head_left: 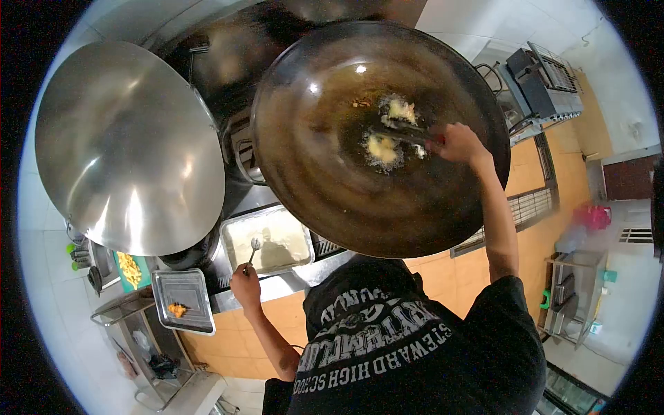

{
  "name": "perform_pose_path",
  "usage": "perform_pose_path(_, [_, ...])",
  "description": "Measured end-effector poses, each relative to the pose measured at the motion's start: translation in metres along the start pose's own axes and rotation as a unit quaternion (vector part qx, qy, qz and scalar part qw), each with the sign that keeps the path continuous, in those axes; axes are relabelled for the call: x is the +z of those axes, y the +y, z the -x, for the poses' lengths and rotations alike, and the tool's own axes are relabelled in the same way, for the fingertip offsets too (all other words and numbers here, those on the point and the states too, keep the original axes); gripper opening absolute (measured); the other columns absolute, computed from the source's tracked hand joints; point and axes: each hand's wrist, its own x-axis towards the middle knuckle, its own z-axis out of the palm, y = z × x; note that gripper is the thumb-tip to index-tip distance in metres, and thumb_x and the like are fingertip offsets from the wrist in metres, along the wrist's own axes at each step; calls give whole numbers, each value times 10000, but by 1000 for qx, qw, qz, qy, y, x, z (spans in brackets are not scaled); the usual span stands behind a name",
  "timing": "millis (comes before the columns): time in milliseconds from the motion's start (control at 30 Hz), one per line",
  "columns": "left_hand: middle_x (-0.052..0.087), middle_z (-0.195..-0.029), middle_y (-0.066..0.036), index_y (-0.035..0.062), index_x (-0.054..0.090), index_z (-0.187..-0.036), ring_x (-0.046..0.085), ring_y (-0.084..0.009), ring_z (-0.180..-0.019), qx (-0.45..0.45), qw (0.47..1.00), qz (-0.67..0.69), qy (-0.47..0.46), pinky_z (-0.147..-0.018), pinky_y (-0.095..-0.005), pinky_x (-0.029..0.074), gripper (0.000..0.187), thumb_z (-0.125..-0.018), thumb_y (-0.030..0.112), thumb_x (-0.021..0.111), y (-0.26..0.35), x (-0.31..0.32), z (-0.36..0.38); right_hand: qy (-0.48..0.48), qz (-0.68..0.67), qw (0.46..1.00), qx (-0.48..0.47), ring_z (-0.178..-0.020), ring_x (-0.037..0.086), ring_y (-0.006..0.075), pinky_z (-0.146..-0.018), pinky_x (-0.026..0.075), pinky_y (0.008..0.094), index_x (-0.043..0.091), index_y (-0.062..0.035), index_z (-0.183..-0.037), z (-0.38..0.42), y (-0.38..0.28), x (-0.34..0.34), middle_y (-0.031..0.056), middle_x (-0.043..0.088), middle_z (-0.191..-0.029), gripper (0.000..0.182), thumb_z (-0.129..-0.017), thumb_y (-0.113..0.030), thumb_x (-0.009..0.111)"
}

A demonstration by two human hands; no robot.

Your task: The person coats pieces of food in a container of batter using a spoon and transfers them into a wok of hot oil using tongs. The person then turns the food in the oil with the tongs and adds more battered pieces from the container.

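My right hand (460, 144) is closed around the red-handled end of dark tongs (408, 131), which reach down into a large wok (311, 166). Two pale yellow pieces of food, one nearer me (382, 148) and one farther off (400, 111), bubble in the oil beside the tong tips. Whether the tips grip a piece is hard to make out. Small brown bits (361, 102) float farther left. Down at the left, my left hand (245, 285) is closed on a spoon (255, 245), its bowl over a metal tray of pale liquid (238, 235).
A big shiny metal wok or lid (131, 152) stands left of the wok. Below it, a smaller tray (187, 283) holds an orange-brown fried piece (177, 310). Yellow chunks (128, 268) lie on a green board (144, 270). Shelving (574, 297) stands at the far right.
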Motion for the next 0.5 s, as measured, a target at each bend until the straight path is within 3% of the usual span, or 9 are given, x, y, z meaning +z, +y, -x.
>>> perform_pose_path(67, [636,-668,-241,5,716,-897,644,-396,-614,-11,1000,-18,-4,-567,-461,483,193,-868,162,609,8,-3,0,18,-21,998,-54,-733,642,403,-668,513,488,683,-63,-810,-9,-2,4,176,665,-728,344,-849,-403,650])
perform_pose_path(133, [635,-669,-243,2,715,-900,645,-398,-615,-8,1000,-10,2,-569,-462,485,193,-868,161,610,6,-3,-1,-5,8,1000,12,-865,661,403,-824,527,495,735,-104,-963,-21,-3,3,205,686,-863,410,-828,-480,641])
perform_pose_path(233, [639,-682,-246,0,714,-904,650,-399,-631,-6,1000,-3,7,-577,-461,490,195,-870,162,611,1,-4,1,-3,-17,1000,-22,-863,656,414,-824,523,503,735,-88,-938,-30,-4,-2,215,686,-858,427,-835,-490,633])
perform_pose_path(367, [655,-731,-248,3,715,-906,662,-400,-687,-21,1000,-9,-4,-609,-459,502,197,-868,168,614,-1,-10,2,-36,-44,998,1,-865,645,429,-804,515,504,724,-57,-948,-43,-1,-4,227,683,-869,480,-838,-513,625])
perform_pose_path(433, [658,-747,-250,3,716,-908,662,-403,-700,-31,999,-7,-10,-618,-460,503,199,-865,170,617,-14,-6,3,13,-104,993,-54,-628,646,360,-606,498,441,687,0,-855,-59,13,13,184,638,-651,487,-885,-478,604])
perform_pose_path(467, [661,-763,-252,4,717,-911,661,-406,-714,-41,999,-6,-17,-627,-461,505,200,-861,172,620,-21,-3,3,14,-104,993,-57,-628,646,360,-606,498,441,687,0,-855,-62,15,14,184,638,-651,487,-885,-478,604])
perform_pose_path(500, [661,-763,-252,4,717,-911,661,-406,-714,-43,999,-5,-15,-627,-461,505,200,-861,172,620,-20,-4,3,-59,-158,985,26,-557,621,301,-540,479,414,659,6,-789,-61,7,4,156,612,-607,537,-900,-512,572])
